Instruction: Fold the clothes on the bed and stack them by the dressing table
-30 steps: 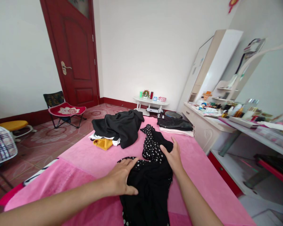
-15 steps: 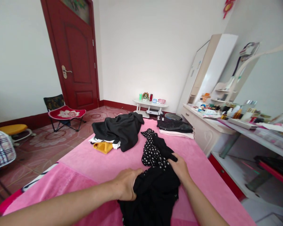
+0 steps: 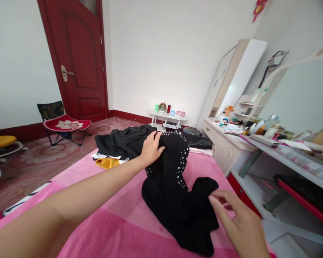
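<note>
A black garment with a white-dotted part lies spread on the pink bed cover, its far end raised. Up at that far end, my left hand grips the black cloth, some of its fingers out of sight behind it. Near the right side, my right hand pinches the edge of a black flap between thumb and fingertips. Just beyond my left hand sits a pile with a black cloth on top and a yellow piece below. Behind the raised part is a stack of dark folded clothes.
A low white table with small items stands by the far wall. To the right are a dresser crowded with bottles and a desk. A folding chair and a yellow stool stand at left.
My left hand has moved forward, lifting the garment's far end. My right hand has come back toward me and right, onto a nearer edge. The dotted part is now mostly behind black cloth.
</note>
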Tool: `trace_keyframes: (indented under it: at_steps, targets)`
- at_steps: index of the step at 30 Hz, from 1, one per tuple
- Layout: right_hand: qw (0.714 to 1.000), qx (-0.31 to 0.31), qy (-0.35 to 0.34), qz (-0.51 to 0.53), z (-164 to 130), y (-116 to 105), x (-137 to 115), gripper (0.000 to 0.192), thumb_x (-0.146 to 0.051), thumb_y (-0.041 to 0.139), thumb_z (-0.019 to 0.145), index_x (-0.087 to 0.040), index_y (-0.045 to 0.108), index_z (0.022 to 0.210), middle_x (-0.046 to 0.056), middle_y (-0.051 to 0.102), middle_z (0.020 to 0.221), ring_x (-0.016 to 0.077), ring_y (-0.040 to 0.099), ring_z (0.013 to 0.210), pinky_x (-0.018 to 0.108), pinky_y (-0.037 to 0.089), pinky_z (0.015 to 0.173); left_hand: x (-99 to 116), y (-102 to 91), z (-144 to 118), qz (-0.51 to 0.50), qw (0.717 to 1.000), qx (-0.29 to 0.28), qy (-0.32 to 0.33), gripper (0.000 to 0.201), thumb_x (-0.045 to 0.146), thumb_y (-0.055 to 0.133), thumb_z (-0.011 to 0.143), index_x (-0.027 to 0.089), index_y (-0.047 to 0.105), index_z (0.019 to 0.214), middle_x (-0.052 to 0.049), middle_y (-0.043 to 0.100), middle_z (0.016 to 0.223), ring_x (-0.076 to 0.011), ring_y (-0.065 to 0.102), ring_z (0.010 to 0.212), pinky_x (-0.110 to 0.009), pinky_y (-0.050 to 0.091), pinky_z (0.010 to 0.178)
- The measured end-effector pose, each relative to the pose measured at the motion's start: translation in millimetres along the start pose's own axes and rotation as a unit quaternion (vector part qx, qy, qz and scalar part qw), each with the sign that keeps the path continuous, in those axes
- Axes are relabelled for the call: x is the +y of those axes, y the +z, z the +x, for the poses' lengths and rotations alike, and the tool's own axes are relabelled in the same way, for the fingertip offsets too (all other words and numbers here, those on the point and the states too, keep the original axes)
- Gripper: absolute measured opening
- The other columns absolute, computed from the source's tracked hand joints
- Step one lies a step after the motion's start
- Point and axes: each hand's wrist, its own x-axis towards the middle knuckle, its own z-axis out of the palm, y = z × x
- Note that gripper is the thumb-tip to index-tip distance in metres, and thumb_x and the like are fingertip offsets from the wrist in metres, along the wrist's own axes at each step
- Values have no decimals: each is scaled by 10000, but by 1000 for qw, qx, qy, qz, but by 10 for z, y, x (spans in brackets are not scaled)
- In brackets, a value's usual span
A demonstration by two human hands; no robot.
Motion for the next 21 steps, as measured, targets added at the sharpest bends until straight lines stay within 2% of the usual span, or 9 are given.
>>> trace_keyframes:
  at_steps: [2,5,7,9,12,15,17,19,21]
  targets:
    - [997,-17,-68,14,31,183,24,433,-560,595,719,-309,640,1069,55,638,1149,290,593,1038,424,474,873,-160,222,-264,3,997,-77,-8,563,312,635,781,225,431,1299,-117,274,1460,-304,277,1335,-443,320,1054]
    - [985,-128,-114,19,-40,617,191,769,-558,674,644,-247,479,1320,107,521,1328,324,491,1200,483,419,973,-459,455,-727,-9,986,-166,-24,480,338,580,825,194,483,1272,-130,349,1426,-288,310,1332,-433,319,1069]
    - [983,-144,-115,-7,-145,881,306,851,-589,683,623,-213,446,1349,148,497,1342,364,435,1246,545,353,1017,-631,520,-976,-41,979,-194,-35,452,326,497,876,185,459,1304,-124,432,1374,-250,386,1293,-411,328,1073]
    - [985,-127,-108,-40,-237,1035,369,829,-615,671,635,-205,470,1327,164,498,1332,389,396,1267,580,282,1049,-736,534,-1139,-72,976,-203,-17,479,309,472,885,182,418,1343,-113,460,1364,-227,407,1282,-396,314,1089]
    - [985,-122,-106,-56,-274,1055,349,797,-638,630,675,-204,463,1322,159,496,1325,384,396,1259,574,275,1053,-739,523,-1235,-118,974,-195,-10,559,320,496,865,174,360,1388,-112,435,1402,-226,386,1301,-385,305,1097]
    - [983,-136,-112,-43,-230,985,266,737,-628,576,733,-196,448,1317,151,508,1296,354,426,1230,547,334,1019,-612,496,-1224,-178,965,-189,-32,597,320,510,854,197,328,1409,-88,461,1387,-208,446,1254,-337,368,1051]
    - [985,-128,-112,-38,-207,975,229,684,-612,571,748,-202,470,1286,145,531,1250,344,456,1195,534,370,989,-521,444,-1185,-197,959,-205,-15,572,277,526,837,220,372,1385,-62,521,1329,-193,511,1183,-304,414,999]
    - [989,-99,-102,-43,-206,1002,217,657,-612,591,732,-209,503,1243,141,550,1208,351,480,1162,541,385,968,-475,355,-1120,-164,961,-222,12,499,227,537,818,232,472,1313,-50,587,1234,-193,553,1112,-302,435,962]
    - [992,-74,-95,-48,-224,1042,220,649,-612,608,715,-213,517,1219,134,559,1182,358,488,1150,550,386,966,-502,244,-1027,-77,973,-215,35,401,199,552,805,253,575,1202,-52,614,1169,-220,531,1127,-352,402,989]
